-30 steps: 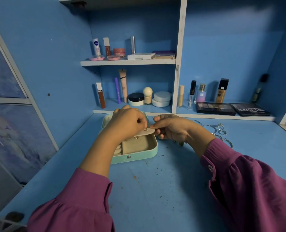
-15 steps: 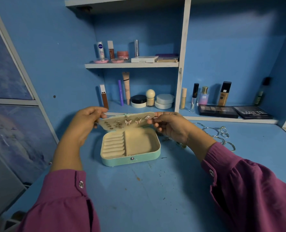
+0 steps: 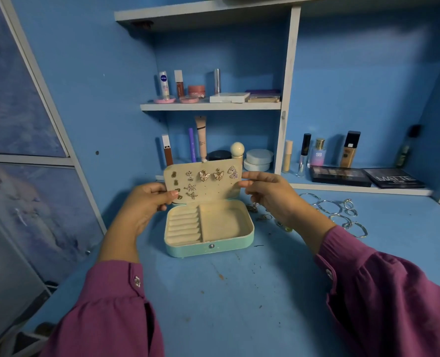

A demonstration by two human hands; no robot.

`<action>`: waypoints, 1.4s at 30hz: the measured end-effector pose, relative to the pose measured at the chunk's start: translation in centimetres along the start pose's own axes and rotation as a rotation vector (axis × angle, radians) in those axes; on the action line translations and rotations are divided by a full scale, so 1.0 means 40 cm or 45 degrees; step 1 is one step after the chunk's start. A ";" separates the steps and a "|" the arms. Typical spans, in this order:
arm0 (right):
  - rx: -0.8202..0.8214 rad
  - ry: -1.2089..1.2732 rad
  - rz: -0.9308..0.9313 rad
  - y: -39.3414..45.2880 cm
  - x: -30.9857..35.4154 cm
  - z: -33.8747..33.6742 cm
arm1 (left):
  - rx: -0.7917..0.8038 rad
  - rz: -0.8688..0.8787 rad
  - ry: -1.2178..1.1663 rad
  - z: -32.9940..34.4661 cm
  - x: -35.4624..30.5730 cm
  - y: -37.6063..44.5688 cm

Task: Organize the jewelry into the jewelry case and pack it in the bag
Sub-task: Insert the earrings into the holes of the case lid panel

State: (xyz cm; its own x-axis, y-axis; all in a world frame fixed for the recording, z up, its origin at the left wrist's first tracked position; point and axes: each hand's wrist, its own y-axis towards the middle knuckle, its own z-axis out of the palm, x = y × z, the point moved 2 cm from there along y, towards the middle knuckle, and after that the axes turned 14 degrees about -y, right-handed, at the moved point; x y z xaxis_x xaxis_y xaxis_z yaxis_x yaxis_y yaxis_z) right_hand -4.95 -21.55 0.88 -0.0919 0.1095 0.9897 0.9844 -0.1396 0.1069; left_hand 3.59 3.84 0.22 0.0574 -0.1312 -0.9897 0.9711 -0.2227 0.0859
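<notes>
With both hands' fingers pinching the ends of the earring panel (image 3: 203, 182) above the case (image 3: 209, 244), tilting it carelessly could shake earrings (image 3: 211, 175) loose.

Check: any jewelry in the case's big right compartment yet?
No, the large right compartment of the jewelry case shows only bare beige lining; the earrings sit on the earring panel held above.

- Two bare hands, left hand (image 3: 146, 202) and right hand (image 3: 270, 195), no rings or bands to see.
- Long purple sleeves, left sleeve (image 3: 105, 313) and right sleeve (image 3: 394, 292).
- Soft, puffy cloth with many small folds.
- Tight cuffs at the wrists.
- One small shiny button (image 3: 137, 281) on the left cuff, one (image 3: 328, 273) on the right cuff.
</notes>
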 end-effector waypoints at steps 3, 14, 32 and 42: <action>-0.097 -0.178 -0.020 -0.001 0.004 -0.031 | -0.012 0.030 -0.016 0.002 0.015 0.002; -0.191 -0.950 0.080 -0.083 0.017 -0.157 | -0.126 0.085 -0.104 0.017 0.056 0.005; 0.020 -1.503 0.172 -0.148 0.011 -0.152 | -0.161 0.197 -0.083 0.035 0.058 -0.015; -0.272 -0.861 -0.048 -0.106 0.019 -0.079 | -0.065 0.089 -0.137 0.007 0.073 0.017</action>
State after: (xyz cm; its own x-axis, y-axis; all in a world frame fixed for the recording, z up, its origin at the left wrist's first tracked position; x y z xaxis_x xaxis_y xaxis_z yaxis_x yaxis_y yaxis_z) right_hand -9.65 -23.98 1.50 0.0562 0.6954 0.7164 0.9251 -0.3061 0.2246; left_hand 4.34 3.04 -2.57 0.1026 -0.2482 -0.9633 0.9763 -0.1602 0.1452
